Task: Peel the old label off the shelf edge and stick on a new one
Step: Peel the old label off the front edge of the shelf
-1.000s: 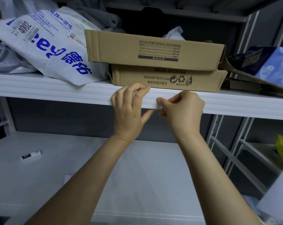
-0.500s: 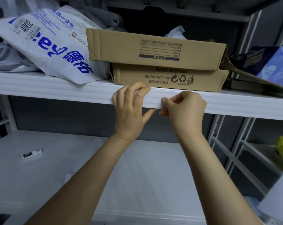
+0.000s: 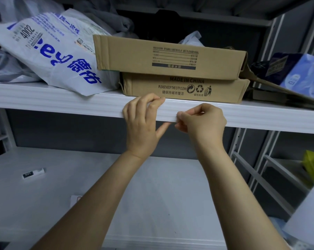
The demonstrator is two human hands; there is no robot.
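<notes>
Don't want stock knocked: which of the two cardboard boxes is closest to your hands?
The lower box, printed MADE IN CHINA, directly on the shelf just above the left hand; the upper box rests on it.

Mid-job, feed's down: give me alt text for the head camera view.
Both hands are at the white ribbed shelf edge: the left hand grips it, and beside it the right hand pinches its lower lip. Two stacked brown cardboard boxes sit directly above.
</notes>
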